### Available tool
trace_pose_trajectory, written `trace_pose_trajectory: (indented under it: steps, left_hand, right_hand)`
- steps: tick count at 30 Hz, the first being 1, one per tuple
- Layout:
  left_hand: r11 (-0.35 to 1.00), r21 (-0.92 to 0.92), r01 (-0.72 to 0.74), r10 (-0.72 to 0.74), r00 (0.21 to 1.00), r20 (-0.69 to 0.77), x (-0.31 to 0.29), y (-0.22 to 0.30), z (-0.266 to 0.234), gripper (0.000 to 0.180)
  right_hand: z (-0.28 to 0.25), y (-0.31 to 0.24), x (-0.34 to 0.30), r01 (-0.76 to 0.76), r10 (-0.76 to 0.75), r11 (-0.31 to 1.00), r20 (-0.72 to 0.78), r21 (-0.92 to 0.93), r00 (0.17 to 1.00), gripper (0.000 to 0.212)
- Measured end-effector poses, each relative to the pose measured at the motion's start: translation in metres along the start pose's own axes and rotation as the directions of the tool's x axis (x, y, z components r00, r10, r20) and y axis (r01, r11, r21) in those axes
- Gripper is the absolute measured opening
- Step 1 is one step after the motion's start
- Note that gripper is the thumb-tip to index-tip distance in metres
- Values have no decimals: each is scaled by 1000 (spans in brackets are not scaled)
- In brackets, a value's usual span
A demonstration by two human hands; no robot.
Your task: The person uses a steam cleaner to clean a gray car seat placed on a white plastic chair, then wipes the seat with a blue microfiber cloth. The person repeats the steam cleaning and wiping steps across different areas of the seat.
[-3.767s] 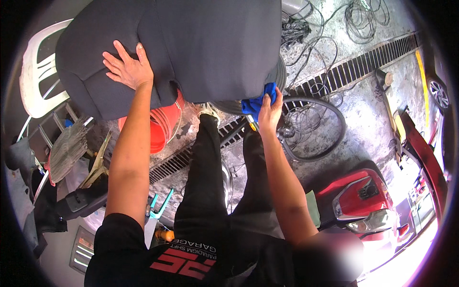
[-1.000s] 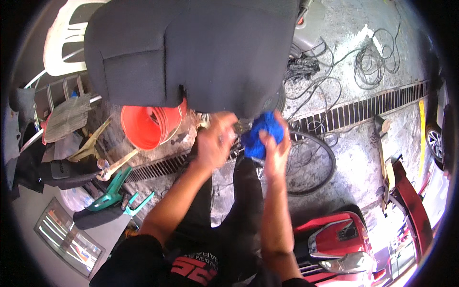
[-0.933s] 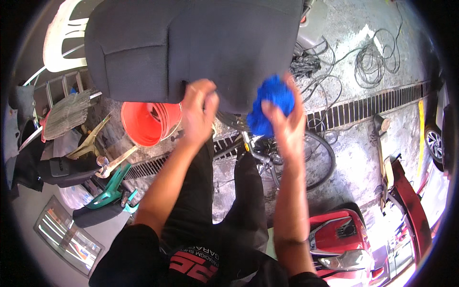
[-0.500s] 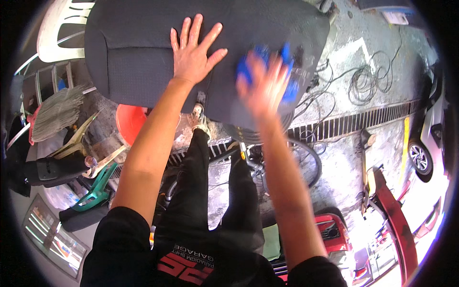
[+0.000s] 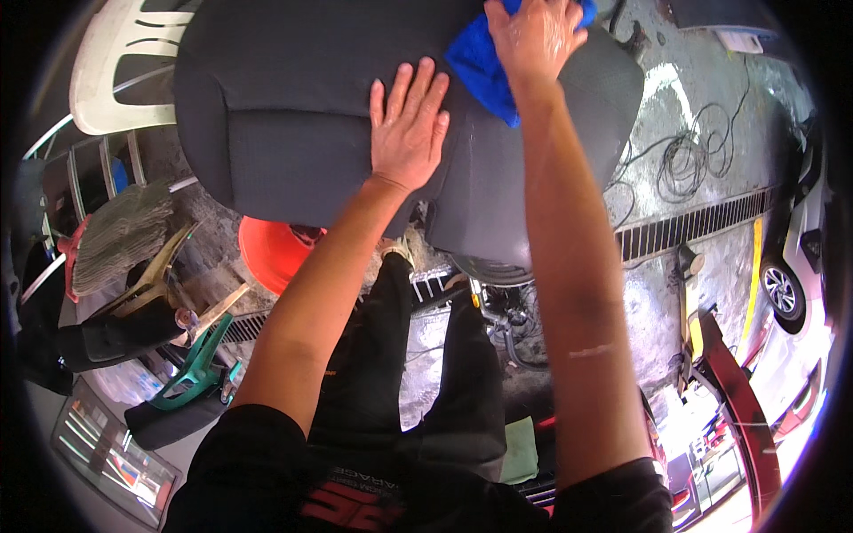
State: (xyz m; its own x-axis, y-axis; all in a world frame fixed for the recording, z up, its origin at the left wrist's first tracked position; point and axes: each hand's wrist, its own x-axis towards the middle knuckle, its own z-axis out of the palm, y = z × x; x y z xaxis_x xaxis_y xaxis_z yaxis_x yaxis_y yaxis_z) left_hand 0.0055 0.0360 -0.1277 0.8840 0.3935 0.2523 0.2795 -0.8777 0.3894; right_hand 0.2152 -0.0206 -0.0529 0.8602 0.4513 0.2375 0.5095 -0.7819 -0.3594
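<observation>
A dark grey fabric car seat (image 5: 298,151) with stitched seams lies across the far middle of the view. My left hand (image 5: 407,133) rests flat on it, fingers stretched out and holding nothing. Further off and to the right, my right hand (image 5: 533,40) presses a blue cloth (image 5: 482,64) onto the seat. Its fingers are bent over the cloth, and the skin looks wet and shiny. Part of the cloth is hidden under that hand, and the picture's upper edge cuts off the far side of the seat.
Under the seat's near edge stands an orange-red bucket (image 5: 271,253). A white plastic chair (image 5: 98,89) is at the far left, with a broom head (image 5: 124,235) and a green plastic chair (image 5: 191,369) nearer. Rightward lie a coiled cable (image 5: 684,169), a floor grate (image 5: 702,222) and a parked car (image 5: 786,284).
My right hand has pushed the blue cloth farther away across the seat. My left hand has shifted right and slightly nearer, still flat. The seat sits a little more to the right in view.
</observation>
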Motion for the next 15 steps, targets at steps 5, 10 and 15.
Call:
trace_pose_trajectory:
  steps: [5,10,15]
  left_hand:
    - [999,-15,-34,35,996,83,-1,-45,-52,59]
    - [842,321,434,-310,875,-371,-32,-207,-141,76]
    - [687,-87,721,-711,644,-282,-68,-299,-181,105]
  right_hand:
    - [8,-9,-159,205,-196,967,-71,151,978,76]
    - [-23,26,-232,186,-234,956,201,228,951,70]
    - [39,0,-73,-214,257,964,-346,159,902,49]
